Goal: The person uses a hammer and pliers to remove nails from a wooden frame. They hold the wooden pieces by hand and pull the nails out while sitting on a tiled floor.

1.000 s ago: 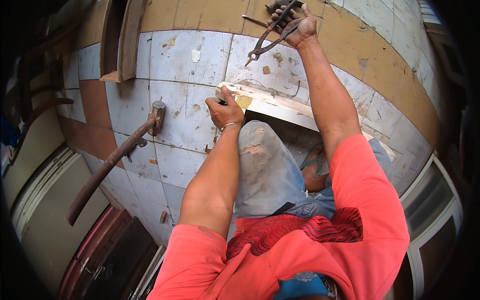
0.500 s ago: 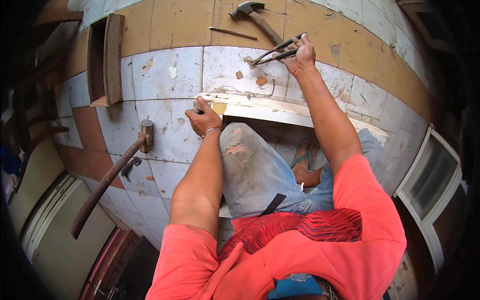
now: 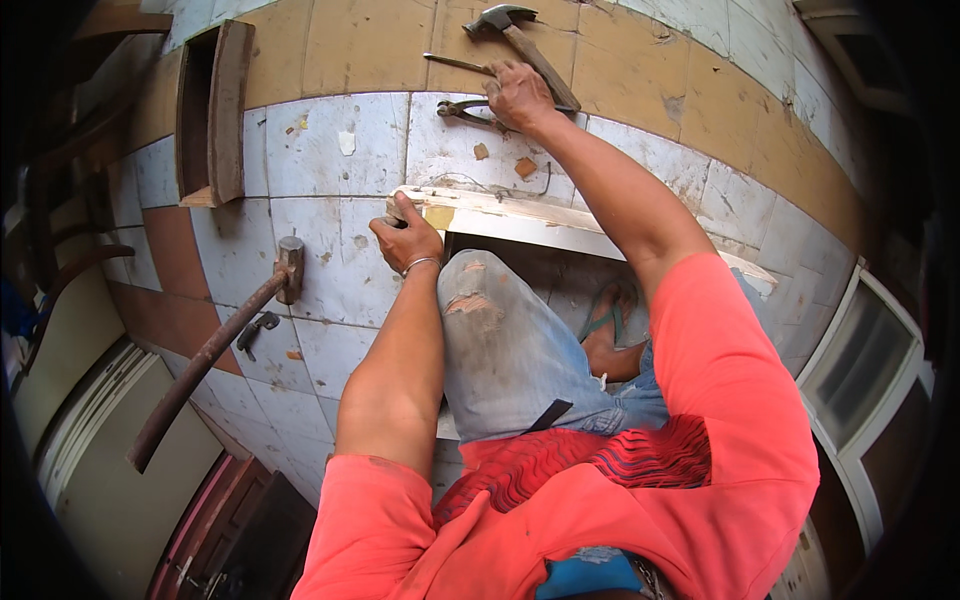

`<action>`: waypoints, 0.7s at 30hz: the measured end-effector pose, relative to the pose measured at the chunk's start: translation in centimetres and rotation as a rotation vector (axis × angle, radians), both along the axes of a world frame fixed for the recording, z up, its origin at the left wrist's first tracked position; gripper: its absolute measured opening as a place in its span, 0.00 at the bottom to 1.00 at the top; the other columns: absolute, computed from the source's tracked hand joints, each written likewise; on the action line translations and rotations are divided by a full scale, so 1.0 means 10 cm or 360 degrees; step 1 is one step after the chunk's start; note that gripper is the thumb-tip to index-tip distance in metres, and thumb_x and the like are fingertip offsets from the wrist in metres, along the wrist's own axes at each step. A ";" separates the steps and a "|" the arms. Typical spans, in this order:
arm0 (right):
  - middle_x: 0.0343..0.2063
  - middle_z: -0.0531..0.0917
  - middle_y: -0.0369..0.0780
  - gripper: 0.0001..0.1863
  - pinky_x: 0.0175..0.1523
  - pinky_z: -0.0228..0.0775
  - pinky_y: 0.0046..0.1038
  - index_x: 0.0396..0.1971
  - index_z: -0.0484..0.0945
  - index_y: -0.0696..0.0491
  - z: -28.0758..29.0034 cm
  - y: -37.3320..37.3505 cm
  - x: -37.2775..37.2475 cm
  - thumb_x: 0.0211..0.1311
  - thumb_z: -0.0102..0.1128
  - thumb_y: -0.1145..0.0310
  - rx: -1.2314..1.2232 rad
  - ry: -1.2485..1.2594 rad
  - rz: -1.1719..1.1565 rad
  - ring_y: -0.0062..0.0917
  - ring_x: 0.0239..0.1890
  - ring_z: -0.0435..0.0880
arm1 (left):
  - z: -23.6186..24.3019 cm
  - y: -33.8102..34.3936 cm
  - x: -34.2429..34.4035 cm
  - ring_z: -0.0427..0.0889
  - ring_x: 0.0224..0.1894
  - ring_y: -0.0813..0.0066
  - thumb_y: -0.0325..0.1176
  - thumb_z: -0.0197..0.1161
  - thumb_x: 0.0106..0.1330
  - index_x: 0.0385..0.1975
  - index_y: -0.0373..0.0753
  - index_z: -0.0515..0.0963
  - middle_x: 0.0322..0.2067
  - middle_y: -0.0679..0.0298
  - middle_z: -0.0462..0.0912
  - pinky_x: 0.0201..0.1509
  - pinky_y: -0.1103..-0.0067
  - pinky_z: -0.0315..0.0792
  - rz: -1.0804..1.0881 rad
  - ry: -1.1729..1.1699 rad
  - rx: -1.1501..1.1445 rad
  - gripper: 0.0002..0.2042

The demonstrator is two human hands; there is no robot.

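Note:
My left hand point(image 3: 408, 238) is closed round the left corner of a white wooden frame point(image 3: 540, 222), which lies across the floor in front of my knee. Its upper edge is rough bare wood. Farther out, my right hand point(image 3: 522, 97) reaches down with bent fingers at the near end of a thin metal rod point(image 3: 455, 62), apparently pinching it; the fingertips are partly hidden. A pair of pincers point(image 3: 460, 108) lies on the tiles below that hand, its handles partly covered. Just beyond the hand rests a claw hammer point(image 3: 530, 50) with a wooden handle.
A sledgehammer point(image 3: 290, 270) stands on its head at the left, near a small dark metal piece point(image 3: 258, 330). An open wooden box point(image 3: 228, 115) is at the far left. Wood chips point(image 3: 525, 167) and a bent wire point(image 3: 545, 180) litter the tiles. A white framed panel point(image 3: 860, 365) leans at the right.
My right hand has let go of the pincers, now on the floor, and moved left to the metal rod. My left hand stays on the frame's corner.

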State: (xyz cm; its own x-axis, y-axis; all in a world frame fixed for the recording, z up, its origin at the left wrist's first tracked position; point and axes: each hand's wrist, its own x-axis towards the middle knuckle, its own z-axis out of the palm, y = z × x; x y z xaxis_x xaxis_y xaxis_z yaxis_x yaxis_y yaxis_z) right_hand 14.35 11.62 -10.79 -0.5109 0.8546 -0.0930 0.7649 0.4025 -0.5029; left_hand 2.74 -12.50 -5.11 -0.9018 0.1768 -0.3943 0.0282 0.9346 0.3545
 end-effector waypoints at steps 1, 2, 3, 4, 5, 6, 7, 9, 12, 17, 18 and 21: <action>0.50 0.82 0.48 0.20 0.61 0.69 0.38 0.55 0.79 0.48 -0.04 0.07 -0.06 0.65 0.54 0.59 0.0007 0.0007 0.0000 0.43 0.55 0.79 | -0.01 0.00 0.01 0.81 0.42 0.41 0.66 0.51 0.68 0.39 0.34 0.68 0.37 0.43 0.81 0.46 0.56 0.72 0.0000 0.0007 0.0007 0.32; 0.53 0.79 0.47 0.19 0.63 0.67 0.38 0.54 0.79 0.49 -0.04 0.12 -0.17 0.66 0.52 0.62 -0.0046 -0.0226 0.0016 0.41 0.59 0.76 | -0.01 -0.05 -0.01 0.81 0.42 0.41 0.66 0.50 0.68 0.39 0.34 0.68 0.37 0.42 0.81 0.46 0.56 0.72 -0.0004 0.0013 0.0017 0.32; 0.56 0.77 0.46 0.18 0.65 0.64 0.38 0.52 0.79 0.51 -0.04 0.16 -0.27 0.66 0.50 0.65 -0.0096 -0.0463 0.0028 0.39 0.62 0.73 | -0.01 -0.07 -0.03 0.81 0.42 0.40 0.66 0.50 0.68 0.39 0.34 0.68 0.38 0.42 0.81 0.46 0.56 0.72 -0.0012 0.0015 0.0030 0.32; 0.56 0.77 0.46 0.18 0.65 0.64 0.38 0.52 0.79 0.51 -0.03 0.24 -0.38 0.66 0.50 0.65 -0.0096 -0.0450 0.0027 0.39 0.62 0.73 | -0.04 -0.04 -0.07 0.81 0.42 0.40 0.66 0.50 0.68 0.39 0.34 0.68 0.38 0.42 0.81 0.46 0.56 0.72 -0.0014 0.0027 0.0031 0.32; 0.56 0.76 0.46 0.17 0.66 0.64 0.38 0.52 0.78 0.52 -0.05 0.30 -0.42 0.66 0.49 0.65 -0.0111 -0.0456 0.0089 0.39 0.62 0.73 | -0.05 -0.03 -0.05 0.81 0.41 0.40 0.66 0.50 0.68 0.39 0.34 0.68 0.37 0.42 0.81 0.46 0.56 0.72 -0.0007 0.0030 0.0035 0.32; 0.55 0.76 0.45 0.17 0.66 0.64 0.39 0.51 0.77 0.53 -0.07 0.32 -0.41 0.66 0.48 0.66 -0.0124 -0.0464 0.0147 0.39 0.62 0.73 | -0.05 -0.03 -0.03 0.81 0.41 0.40 0.66 0.50 0.68 0.39 0.34 0.68 0.37 0.42 0.81 0.46 0.56 0.72 -0.0004 0.0029 0.0042 0.32; 0.54 0.76 0.47 0.18 0.65 0.65 0.39 0.52 0.75 0.54 -0.08 0.34 -0.34 0.65 0.50 0.66 -0.0095 -0.0429 0.0162 0.39 0.61 0.73 | -0.04 -0.04 -0.01 0.81 0.41 0.40 0.66 0.50 0.68 0.40 0.34 0.68 0.37 0.42 0.81 0.46 0.56 0.72 -0.0004 -0.0005 0.0018 0.33; 0.54 0.75 0.48 0.18 0.65 0.65 0.40 0.52 0.74 0.54 -0.05 0.34 -0.28 0.64 0.51 0.66 -0.0072 -0.0142 0.0049 0.40 0.61 0.73 | -0.02 -0.08 -0.05 0.81 0.41 0.40 0.66 0.50 0.68 0.40 0.34 0.68 0.37 0.42 0.81 0.46 0.56 0.72 0.0002 -0.0006 0.0002 0.33; 0.55 0.75 0.52 0.22 0.65 0.67 0.41 0.53 0.73 0.57 0.00 0.37 0.01 0.62 0.56 0.61 -0.0081 0.0088 -0.0146 0.43 0.59 0.75 | -0.03 -0.10 -0.09 0.81 0.42 0.40 0.67 0.50 0.68 0.40 0.33 0.68 0.37 0.42 0.81 0.47 0.56 0.72 0.0018 0.0035 0.0010 0.33; 0.53 0.79 0.54 0.33 0.62 0.71 0.40 0.55 0.74 0.58 0.02 0.55 0.56 0.57 0.62 0.47 -0.0271 -0.0491 -0.0414 0.47 0.57 0.78 | -0.05 -0.03 0.02 0.81 0.42 0.40 0.67 0.49 0.68 0.40 0.33 0.68 0.37 0.42 0.82 0.48 0.56 0.72 -0.0032 0.0007 0.0056 0.33; 0.53 0.79 0.54 0.33 0.62 0.71 0.40 0.55 0.74 0.58 0.06 0.53 0.60 0.57 0.62 0.47 -0.0281 -0.0499 -0.0435 0.47 0.57 0.78 | -0.07 -0.03 0.01 0.81 0.43 0.41 0.67 0.49 0.68 0.40 0.33 0.69 0.37 0.42 0.82 0.48 0.56 0.72 -0.0030 0.0017 0.0061 0.33; 0.45 0.84 0.54 0.33 0.55 0.76 0.41 0.48 0.79 0.59 0.35 0.50 0.62 0.56 0.59 0.44 -0.0373 -0.0404 -0.0337 0.46 0.48 0.84 | -0.08 -0.08 -0.06 0.81 0.43 0.41 0.67 0.49 0.69 0.40 0.33 0.69 0.38 0.42 0.82 0.48 0.56 0.72 -0.0028 0.0029 0.0051 0.33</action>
State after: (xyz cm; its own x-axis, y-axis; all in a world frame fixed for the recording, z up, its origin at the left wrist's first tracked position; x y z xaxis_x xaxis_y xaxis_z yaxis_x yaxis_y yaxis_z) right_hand 20.56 16.60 -7.33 -0.2614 0.8792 -0.3984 0.9303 0.1193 -0.3470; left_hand 2.13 -13.26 -5.95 -0.9056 0.2047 -0.3714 0.0511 0.9221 0.3836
